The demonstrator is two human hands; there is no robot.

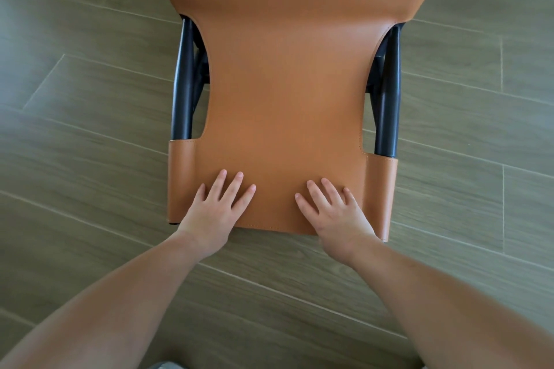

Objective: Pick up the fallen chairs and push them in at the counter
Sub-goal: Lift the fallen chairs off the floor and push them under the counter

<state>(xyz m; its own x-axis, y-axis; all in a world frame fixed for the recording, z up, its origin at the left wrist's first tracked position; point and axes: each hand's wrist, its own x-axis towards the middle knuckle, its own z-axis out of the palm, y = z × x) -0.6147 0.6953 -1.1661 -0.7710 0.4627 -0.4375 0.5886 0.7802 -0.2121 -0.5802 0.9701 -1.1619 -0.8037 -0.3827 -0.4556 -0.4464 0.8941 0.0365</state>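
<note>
tan leather chair (284, 84) lying on the wood-look floor (90, 99), left hand (212, 213) and right hand (335, 213) flat, gripping nothing; likely stiff, weighty: grasp the black frame tubes (183, 78).

The chair (287, 84) is cut off by the top edge at twelve o'clock, so its far end cannot be seen. Its black frame (183, 81) is mostly hidden beneath the leather, with only tubes at nine and three o'clock showing, and the thumbs of the left hand (214, 210) and the right hand (337, 213) are concealed, so any grip cannot be told. Both forearms are cropped by the bottom edge, and a pale scrap at six o'clock is too little to identify.
</note>
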